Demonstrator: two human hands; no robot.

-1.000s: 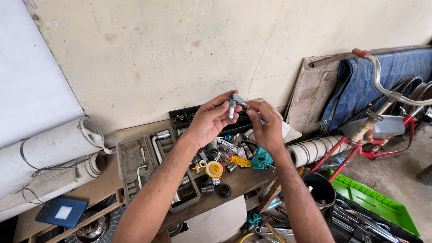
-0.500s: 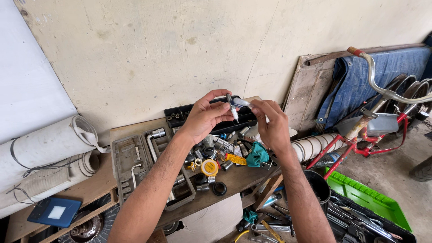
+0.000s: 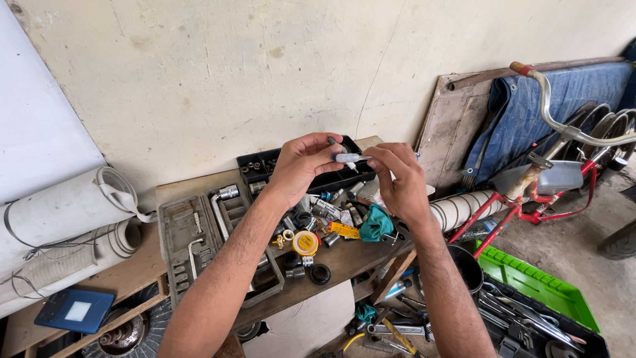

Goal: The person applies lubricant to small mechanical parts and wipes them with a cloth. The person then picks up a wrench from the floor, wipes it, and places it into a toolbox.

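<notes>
My left hand (image 3: 301,166) and my right hand (image 3: 396,174) are raised together above a cluttered wooden workbench (image 3: 149,262). Between their fingertips they pinch a small silvery metal part (image 3: 349,158), held crosswise, with a dark piece at its left end. Right below the hands lie several loose sockets (image 3: 318,212), a yellow tape measure (image 3: 305,242), a teal rag (image 3: 376,222) and a black ring (image 3: 320,273). An open black socket tray (image 3: 260,164) sits behind the hands against the wall.
A grey tool case (image 3: 192,238) lies open left of the clutter. Rolled sheets (image 3: 66,212) rest at far left. A red bicycle (image 3: 556,172) leans at right, by a blue tarp (image 3: 563,99). A green toolbox (image 3: 536,285) and scattered tools are on the floor.
Both hands have stayed joined on the small metal part, turning it from upright to crosswise. The view has shifted slightly, so the bench sits a little further left.
</notes>
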